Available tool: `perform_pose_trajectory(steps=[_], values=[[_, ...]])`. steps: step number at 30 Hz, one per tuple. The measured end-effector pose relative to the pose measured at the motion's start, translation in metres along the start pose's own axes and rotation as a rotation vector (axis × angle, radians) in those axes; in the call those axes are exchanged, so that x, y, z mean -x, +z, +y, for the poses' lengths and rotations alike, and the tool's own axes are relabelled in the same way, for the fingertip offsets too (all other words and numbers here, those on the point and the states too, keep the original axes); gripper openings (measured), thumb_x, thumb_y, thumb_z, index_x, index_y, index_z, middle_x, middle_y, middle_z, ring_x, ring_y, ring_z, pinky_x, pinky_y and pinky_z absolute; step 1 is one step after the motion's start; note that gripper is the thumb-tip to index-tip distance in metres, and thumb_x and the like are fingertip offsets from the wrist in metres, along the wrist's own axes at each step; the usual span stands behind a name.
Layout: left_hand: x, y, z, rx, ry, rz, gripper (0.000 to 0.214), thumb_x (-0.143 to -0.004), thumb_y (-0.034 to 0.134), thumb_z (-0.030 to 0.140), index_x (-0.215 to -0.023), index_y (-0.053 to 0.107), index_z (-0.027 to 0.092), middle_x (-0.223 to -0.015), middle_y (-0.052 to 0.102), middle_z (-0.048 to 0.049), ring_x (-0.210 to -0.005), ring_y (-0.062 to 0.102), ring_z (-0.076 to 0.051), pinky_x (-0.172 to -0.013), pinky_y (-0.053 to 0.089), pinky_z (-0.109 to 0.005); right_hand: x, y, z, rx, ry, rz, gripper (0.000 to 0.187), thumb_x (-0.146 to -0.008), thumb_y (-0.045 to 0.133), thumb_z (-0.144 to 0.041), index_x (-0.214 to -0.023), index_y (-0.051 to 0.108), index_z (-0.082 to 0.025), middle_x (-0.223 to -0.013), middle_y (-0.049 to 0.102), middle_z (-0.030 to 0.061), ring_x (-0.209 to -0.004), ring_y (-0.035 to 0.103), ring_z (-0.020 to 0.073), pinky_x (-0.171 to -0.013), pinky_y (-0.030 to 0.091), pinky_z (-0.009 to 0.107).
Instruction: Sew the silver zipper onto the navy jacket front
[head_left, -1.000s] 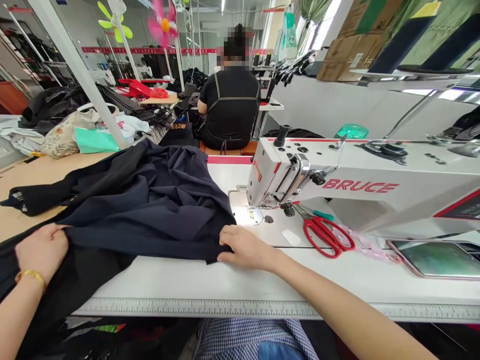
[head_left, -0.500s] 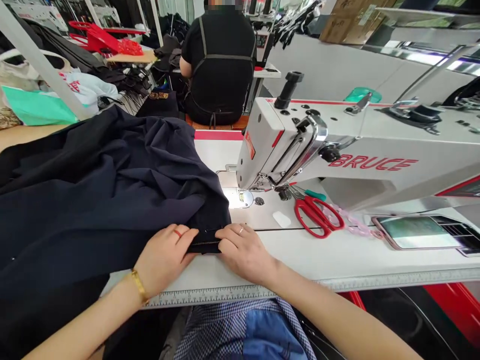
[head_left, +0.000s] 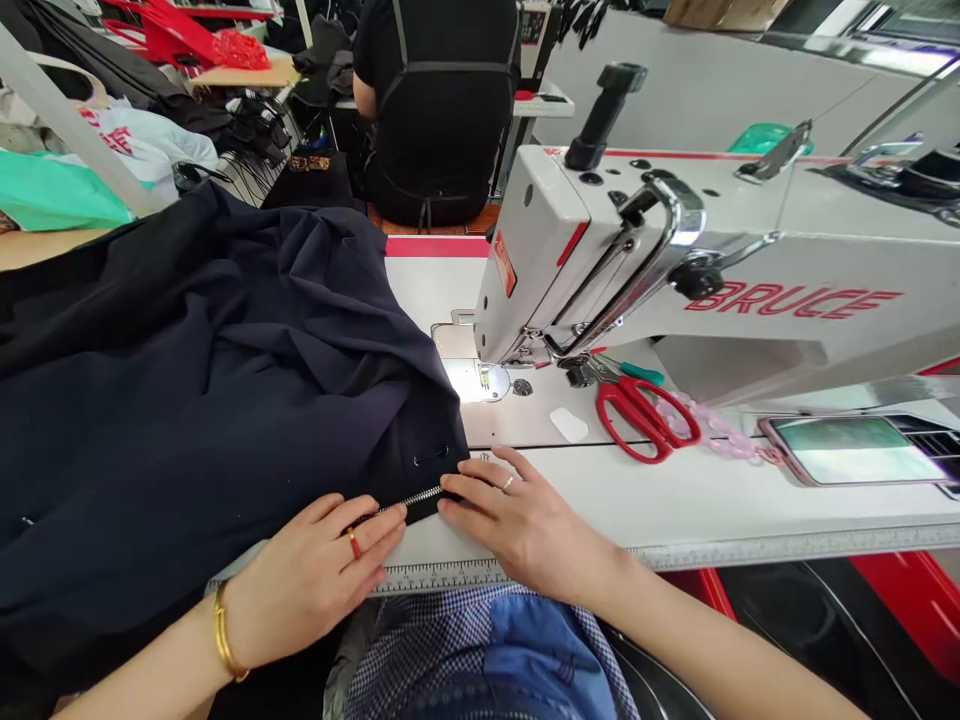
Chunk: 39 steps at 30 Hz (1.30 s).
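A dark navy garment [head_left: 247,400] spreads in folds over the left of the sewing table. Along its near right edge runs a metal-toothed zipper [head_left: 421,496] on black tape. My left hand [head_left: 315,565] lies across the left stretch of the zipper, fingers stretched out; its thumb is hidden. Opposite it, my right hand [head_left: 525,520] rests its outstretched fingertips on the zipper's right end, thumb apart. A short light stitch or pin [head_left: 430,457] shows in the cloth just beyond the zipper.
A white sewing machine [head_left: 615,250] stands at the right, its lit needle plate [head_left: 480,381] beside the garment. Red-handled scissors [head_left: 649,420], a white chip [head_left: 569,425] and a phone [head_left: 855,450] lie nearby. A ruler strip [head_left: 442,576] lines the front edge. A person [head_left: 442,110] sits ahead.
My fingers have gone from gripping the edge to lying flatter on it. The left hand has moved nearer me, and the zipper now slants with more teeth showing. The view has tilted down.
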<state>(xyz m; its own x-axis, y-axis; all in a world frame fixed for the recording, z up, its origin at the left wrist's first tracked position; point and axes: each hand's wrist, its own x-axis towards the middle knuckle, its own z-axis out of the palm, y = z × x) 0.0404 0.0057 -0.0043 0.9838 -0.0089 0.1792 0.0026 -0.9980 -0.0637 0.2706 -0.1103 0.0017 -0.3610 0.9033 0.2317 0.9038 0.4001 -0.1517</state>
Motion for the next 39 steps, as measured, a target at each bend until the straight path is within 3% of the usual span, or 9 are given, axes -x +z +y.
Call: perform_pose_trajectory(steps=[2,4,7,11,17,21,25,32,39], values=[[-0.001,0.003,0.003,0.045,-0.051,0.026,0.03,-0.086,0.043,0.025,-0.113,0.054,0.019,-0.114,0.058,-0.0029,-0.094,0.049,-0.02,-0.078,0.041,-0.035,0.012,-0.002,0.009,0.054,0.121,0.095,0.033,-0.084,0.037,-0.008,-0.111,0.053,-0.019,-0.114,0.055,0.0073,-0.106,0.046,0.02,-0.092,0.036,0.04],[-0.003,0.006,0.004,0.067,-0.076,0.048,0.032,-0.085,0.044,0.028,-0.113,0.054,0.018,-0.111,0.059,-0.0046,-0.09,0.05,-0.019,-0.075,0.042,-0.034,0.024,-0.005,0.022,0.204,0.38,0.166,0.031,-0.086,0.038,-0.014,-0.113,0.052,-0.015,-0.11,0.055,0.012,-0.1,0.05,0.0226,-0.082,0.043,0.038],[-0.006,0.005,0.005,0.082,-0.084,0.021,0.032,-0.083,0.047,0.028,-0.112,0.054,0.019,-0.117,0.056,-0.0053,-0.086,0.05,-0.019,-0.072,0.043,-0.034,0.038,-0.01,0.041,0.402,0.699,0.075,0.036,-0.085,0.047,-0.03,-0.115,0.051,-0.01,-0.106,0.055,0.0148,-0.093,0.052,0.028,-0.072,0.046,0.039],[-0.006,0.003,0.004,0.098,-0.099,-0.014,0.032,-0.081,0.049,0.028,-0.112,0.054,0.021,-0.125,0.05,-0.0048,-0.085,0.05,-0.02,-0.071,0.044,-0.036,0.043,-0.017,0.055,0.353,0.761,-0.118,0.027,-0.083,0.052,-0.028,-0.105,0.056,-0.015,-0.1,0.058,0.0107,-0.088,0.056,0.0252,-0.068,0.046,0.034],[-0.006,0.006,0.004,0.118,-0.124,-0.012,0.043,-0.081,0.051,0.032,-0.12,0.049,0.015,-0.125,0.051,-0.008,-0.088,0.049,-0.02,-0.074,0.044,-0.035,0.037,-0.027,0.077,0.021,0.856,-0.18,0.03,-0.077,0.057,-0.025,-0.106,0.053,-0.018,-0.095,0.059,0.0051,-0.076,0.059,0.0159,-0.062,0.044,0.025],[-0.008,0.004,0.004,0.127,-0.132,-0.022,0.039,-0.081,0.051,0.032,-0.117,0.051,0.018,-0.127,0.049,-0.0067,-0.089,0.049,-0.021,-0.072,0.044,-0.035,0.036,-0.027,0.077,-0.02,0.847,-0.204,0.021,-0.075,0.06,-0.029,-0.093,0.057,-0.019,-0.081,0.06,0.0021,-0.07,0.058,0.0158,-0.056,0.04,0.023],[-0.009,0.002,0.004,0.143,-0.17,-0.025,0.036,-0.079,0.053,0.033,-0.113,0.054,0.021,-0.127,0.049,-0.0065,-0.09,0.049,-0.021,-0.071,0.044,-0.035,0.035,-0.017,0.038,-0.005,0.786,0.02,0.019,-0.082,0.049,-0.034,-0.072,0.051,-0.019,-0.067,0.058,0.0012,-0.057,0.055,0.0142,-0.05,0.037,0.023],[-0.008,0.004,0.003,0.154,-0.195,-0.016,0.034,-0.081,0.051,0.035,-0.112,0.055,0.022,-0.127,0.048,-0.0085,-0.092,0.048,-0.022,-0.072,0.045,-0.036,0.0,0.007,-0.04,-0.253,0.579,0.248,0.023,-0.09,0.039,-0.034,-0.079,0.053,-0.019,-0.06,0.058,-0.001,-0.048,0.053,0.0108,-0.047,0.038,0.021],[-0.008,0.007,0.002,0.173,-0.211,-0.036,0.035,-0.082,0.048,0.036,-0.114,0.053,0.024,-0.128,0.047,-0.0072,-0.093,0.049,-0.023,-0.07,0.045,-0.037,-0.026,0.026,-0.054,-0.233,0.484,0.263,0.02,-0.09,0.036,-0.023,-0.085,0.053,-0.015,-0.066,0.057,0.0021,-0.056,0.053,0.0129,-0.051,0.038,0.023]])
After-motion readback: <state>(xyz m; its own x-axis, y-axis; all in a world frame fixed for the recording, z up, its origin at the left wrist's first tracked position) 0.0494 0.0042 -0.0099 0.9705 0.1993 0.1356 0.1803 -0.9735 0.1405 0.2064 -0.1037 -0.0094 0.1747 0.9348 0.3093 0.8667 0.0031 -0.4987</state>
